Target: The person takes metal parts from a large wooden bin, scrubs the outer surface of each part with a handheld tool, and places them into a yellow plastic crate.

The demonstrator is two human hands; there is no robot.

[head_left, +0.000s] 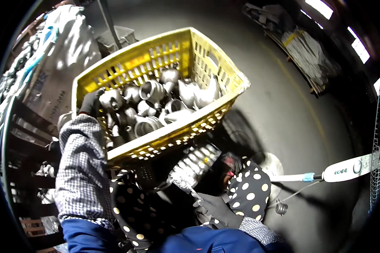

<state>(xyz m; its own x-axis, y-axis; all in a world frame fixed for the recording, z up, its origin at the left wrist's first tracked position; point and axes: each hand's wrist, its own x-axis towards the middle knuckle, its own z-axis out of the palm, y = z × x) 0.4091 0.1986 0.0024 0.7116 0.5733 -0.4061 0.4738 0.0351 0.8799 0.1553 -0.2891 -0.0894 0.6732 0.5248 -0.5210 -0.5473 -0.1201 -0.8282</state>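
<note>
Left hand (90, 102), dark glove, checked sleeve, grips the left rim of the yellow crate (207, 50); crate tilted, up close, full of grey metal pipe fittings (156, 105). Right hand (215, 208), gloved, polka-dot sleeve cover, low near centre, fingers curled around a shiny corrugated metal piece (192, 168) under the crate. White fan stand (346, 168) right, on grey floor.

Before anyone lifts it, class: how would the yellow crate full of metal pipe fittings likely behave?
The yellow crate is probably heavy, being piled with metal fittings. Those rounded, loose parts may shift or roll if it tilts. Its slotted plastic walls might flex; the left hand grips the rim.
</note>
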